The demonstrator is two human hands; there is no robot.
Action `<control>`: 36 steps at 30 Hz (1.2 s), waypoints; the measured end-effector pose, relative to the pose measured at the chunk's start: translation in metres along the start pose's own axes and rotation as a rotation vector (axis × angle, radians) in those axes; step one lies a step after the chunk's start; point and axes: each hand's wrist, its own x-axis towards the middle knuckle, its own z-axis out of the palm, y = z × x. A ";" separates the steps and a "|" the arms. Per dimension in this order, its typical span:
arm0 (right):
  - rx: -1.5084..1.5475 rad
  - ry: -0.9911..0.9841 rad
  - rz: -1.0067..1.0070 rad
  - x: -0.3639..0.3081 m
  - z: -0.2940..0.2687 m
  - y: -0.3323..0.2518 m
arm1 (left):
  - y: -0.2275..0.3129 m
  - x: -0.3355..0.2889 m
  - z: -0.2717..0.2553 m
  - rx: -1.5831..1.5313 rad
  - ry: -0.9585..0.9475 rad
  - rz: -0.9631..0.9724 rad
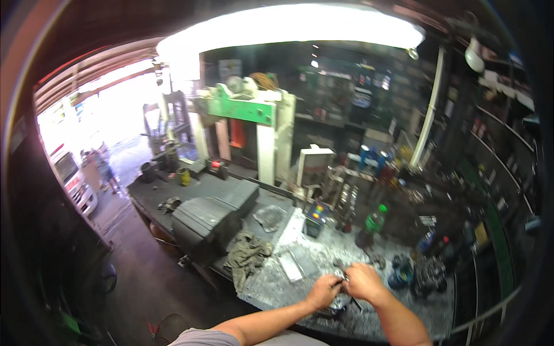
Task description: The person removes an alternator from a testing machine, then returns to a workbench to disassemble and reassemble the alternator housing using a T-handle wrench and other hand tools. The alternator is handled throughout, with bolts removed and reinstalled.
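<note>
Over the near edge of the stained workbench (262, 293), my left hand (323, 292) and my right hand (366, 281) meet with fingers closed. Between their fingertips is a small, shiny piece, mostly hidden, whose kind I cannot make out. Below them, partly covered by my hands, metal parts (334, 311) lie at the bench edge. Left of my left hand rests a clear plastic bag (299, 262) with something white in it. Beyond it lies a crumpled patterned rag (247, 254). To the right of my right hand sit a blue round part (400, 274) and a dark metal assembly (430, 277).
A green-capped bottle (375, 219) and a dark box (315, 220) stand farther back on the bench. At left, a grey metal housing (208, 218) sits on a dark table. Behind it rises a green and white frame (245, 108). A bright lamp (288, 27) hangs above.
</note>
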 end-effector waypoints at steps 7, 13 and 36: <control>0.068 0.537 -0.160 -0.031 0.033 0.000 | -0.007 0.021 -0.014 0.101 -0.245 0.105; 0.487 0.882 0.199 -0.034 0.123 -0.018 | -0.001 0.017 -0.015 0.123 -0.226 0.106; 0.494 0.900 0.057 -0.013 0.127 -0.021 | -0.004 0.019 -0.015 0.184 -0.232 0.100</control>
